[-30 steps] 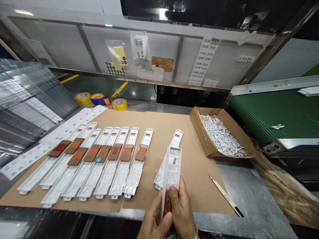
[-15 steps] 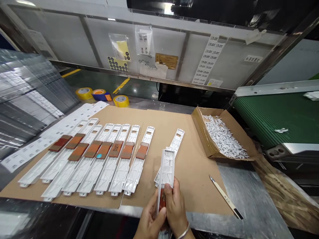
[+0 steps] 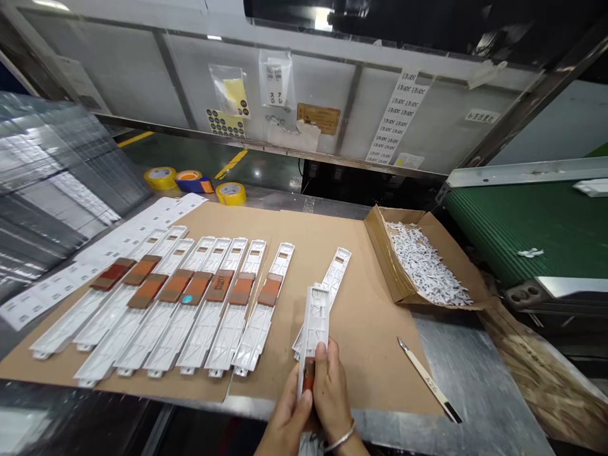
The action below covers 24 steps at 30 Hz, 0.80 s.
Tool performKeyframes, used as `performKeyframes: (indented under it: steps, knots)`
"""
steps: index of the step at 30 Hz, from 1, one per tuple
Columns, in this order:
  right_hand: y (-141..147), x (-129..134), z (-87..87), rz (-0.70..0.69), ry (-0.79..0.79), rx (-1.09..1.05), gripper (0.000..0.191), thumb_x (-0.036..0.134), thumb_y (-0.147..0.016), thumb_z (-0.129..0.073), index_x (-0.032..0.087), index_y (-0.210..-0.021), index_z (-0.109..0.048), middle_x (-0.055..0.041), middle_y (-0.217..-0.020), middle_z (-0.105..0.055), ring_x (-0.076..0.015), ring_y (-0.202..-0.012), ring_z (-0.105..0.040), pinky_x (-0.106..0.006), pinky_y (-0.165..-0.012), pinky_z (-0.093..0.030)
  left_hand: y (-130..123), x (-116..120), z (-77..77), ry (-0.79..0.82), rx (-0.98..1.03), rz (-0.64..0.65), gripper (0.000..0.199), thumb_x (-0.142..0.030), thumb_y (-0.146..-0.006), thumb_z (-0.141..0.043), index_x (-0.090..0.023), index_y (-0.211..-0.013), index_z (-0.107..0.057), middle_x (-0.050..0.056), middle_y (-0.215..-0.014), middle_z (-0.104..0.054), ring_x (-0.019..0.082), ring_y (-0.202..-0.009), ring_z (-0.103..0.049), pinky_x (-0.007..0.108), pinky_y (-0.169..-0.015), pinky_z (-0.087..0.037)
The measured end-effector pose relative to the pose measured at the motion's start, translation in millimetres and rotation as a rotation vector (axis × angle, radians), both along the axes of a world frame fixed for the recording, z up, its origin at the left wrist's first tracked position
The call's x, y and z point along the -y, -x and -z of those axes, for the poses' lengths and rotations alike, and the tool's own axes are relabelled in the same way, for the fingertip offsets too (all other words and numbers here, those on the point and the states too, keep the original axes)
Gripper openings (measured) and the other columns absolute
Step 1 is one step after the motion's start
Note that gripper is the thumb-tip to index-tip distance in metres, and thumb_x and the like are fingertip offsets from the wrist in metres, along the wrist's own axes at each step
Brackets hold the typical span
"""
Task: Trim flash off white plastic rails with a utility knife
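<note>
Both hands hold one white ribbed plastic strip [image 3: 317, 316] above the table's front edge, its far end raised. A reddish-brown block [image 3: 309, 375] lies in its channel, partly covered by my fingers. My left hand [image 3: 289, 415] is closed round the strip's left side, thumb by the block. From the right, my right hand [image 3: 333, 396] grips it, thumb stretched along the channel. Beyond the held strip, another white strip [image 3: 338, 269] lies slanted on the cardboard sheet [image 3: 375, 354], partly hidden. Several similar strips [image 3: 251, 342] lie in a row at left, each bearing a brown block [image 3: 270, 289].
A craft knife [image 3: 430, 380] lies to the right on the metal table [image 3: 479, 380] and cardboard. Behind it stands a carton [image 3: 384, 259] of small white pieces [image 3: 427, 266], beside a green conveyor belt [image 3: 498, 221]. Tape rolls [image 3: 231, 193] and label sheets [image 3: 61, 282] are at far left.
My right hand has shifted slightly along the strip, its thumb a little farther forward. White pieces on the conveyor have moved slightly left. The row of strips stays put.
</note>
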State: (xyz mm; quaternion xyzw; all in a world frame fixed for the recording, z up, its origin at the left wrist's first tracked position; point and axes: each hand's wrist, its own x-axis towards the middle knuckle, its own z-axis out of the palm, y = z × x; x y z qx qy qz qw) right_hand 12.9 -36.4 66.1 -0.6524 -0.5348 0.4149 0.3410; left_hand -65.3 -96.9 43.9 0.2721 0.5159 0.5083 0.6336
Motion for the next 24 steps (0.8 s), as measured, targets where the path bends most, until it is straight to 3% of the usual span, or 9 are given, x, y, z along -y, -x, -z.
performKeyframes:
  steps: [3, 6, 8, 11, 14, 17, 19, 22, 24]
  knots:
    - [-3.8, -7.7, 9.8, -0.047, -0.073, 0.023, 0.048, 0.048, -0.096, -0.019, 0.017, -0.109, -0.054, -0.0086, -0.099, -0.065, -0.0188, -0.1, -0.06, -0.028, -0.079, -0.049, 3.8, -0.3, 13.3, -0.04, -0.182, -0.053, 0.069, -0.054, -0.082, -0.049, -0.017, -0.137, -0.032, 0.011, -0.146, -0.032, 0.023, -0.135, -0.024, 0.034, -0.112, -0.02]
    - [-12.5, -20.2, 19.9, -0.102, -0.239, 0.157, 0.04, 0.037, -0.097, -0.023, 0.017, -0.117, -0.052, -0.0085, -0.103, -0.063, -0.0178, -0.102, -0.058, -0.029, -0.082, -0.047, 22.5, -22.9, 8.1, -0.057, -0.362, -0.046, 0.067, -0.053, -0.086, -0.041, -0.014, -0.139, -0.025, 0.013, -0.146, -0.032, 0.022, -0.136, -0.024, 0.033, -0.111, -0.023]
    - [-17.0, -25.2, 25.8, -0.157, -0.332, 0.24, 0.03, 0.032, -0.094, -0.034, 0.019, -0.111, -0.055, -0.0073, -0.097, -0.062, -0.0187, -0.093, -0.058, -0.03, -0.08, -0.047, 39.3, -51.8, -2.8, -0.066, -0.599, 0.051, 0.069, -0.051, -0.086, -0.039, -0.013, -0.14, -0.02, 0.014, -0.147, -0.028, 0.022, -0.137, -0.02, 0.036, -0.11, -0.023]
    - [-15.9, -21.8, 35.1, -0.302, -0.435, 0.328, 0.015, 0.023, -0.081, -0.054, 0.024, -0.093, -0.061, -0.0033, -0.086, -0.061, -0.0204, -0.081, -0.056, -0.032, -0.072, -0.045, 57.5, -104.4, -15.7, -0.116, -0.774, 0.115, 0.085, -0.043, -0.079, -0.054, -0.013, -0.143, -0.006, 0.016, -0.15, -0.018, 0.026, -0.138, -0.015, 0.039, -0.11, -0.022]
    - [-8.9, -11.7, 48.6, -0.351, -0.545, 0.44, 0.016, 0.015, -0.071, -0.058, 0.023, -0.084, -0.062, -0.0053, -0.082, -0.059, -0.0235, -0.077, -0.053, -0.035, -0.067, -0.042, 57.8, -149.8, -14.2, -0.148, -0.914, 0.193, 0.09, -0.03, -0.071, -0.061, -0.008, -0.142, -0.011, 0.022, -0.142, -0.029, 0.03, -0.133, -0.028, 0.04, -0.105, -0.03]
    - [-8.3, -5.2, 60.6, -0.29, -0.634, 0.512, 0.019, 0.007, -0.078, -0.046, 0.021, -0.076, -0.06, -0.0066, -0.075, -0.059, -0.0238, -0.073, -0.053, -0.038, -0.066, -0.04, 44.4, -173.0, -2.0, -0.162, -1.076, 0.225, 0.073, -0.029, -0.074, -0.062, -0.011, -0.136, -0.028, 0.018, -0.131, -0.043, 0.029, -0.12, -0.043, 0.045, -0.098, -0.036]
    - [-16.8, -3.3, 61.4, -0.225, -0.678, 0.524, 0.024, 0.008, -0.083, -0.041, 0.021, -0.081, -0.06, -0.0074, -0.078, -0.061, -0.025, -0.078, -0.055, -0.041, -0.071, -0.041, 34.8, -175.7, 7.5, -0.178, -1.194, 0.203, 0.058, -0.032, -0.078, -0.061, -0.016, -0.129, -0.039, 0.012, -0.127, -0.046, 0.028, -0.114, -0.046, 0.049, -0.095, -0.037]
    - [-42.9, 0.3, 46.5, -0.082, -0.726, 0.463, 0.018, 0.021, -0.09, -0.041, 0.021, -0.094, -0.058, -0.0119, -0.1, -0.062, -0.0283, -0.097, -0.055, -0.045, -0.082, -0.041, 28.6, -169.6, 18.4, -0.223, -1.349, 0.138, 0.049, -0.027, -0.08, -0.058, -0.016, -0.125, -0.043, 0.012, -0.13, -0.044, 0.028, -0.116, -0.044, 0.051, -0.096, -0.036]
    - [-64.6, 5.2, 27.3, 0.14, -0.68, 0.211, 0.017, 0.032, -0.09, -0.045, 0.022, -0.097, -0.057, -0.0117, -0.111, -0.06, -0.0275, -0.104, -0.055, -0.042, -0.084, -0.044, 30.5, -163.8, 20.6, -0.274, -1.423, 0.097, 0.046, -0.015, -0.081, -0.051, -0.011, -0.126, -0.043, 0.018, -0.133, -0.041, 0.032, -0.12, -0.04, 0.053, -0.096, -0.034]
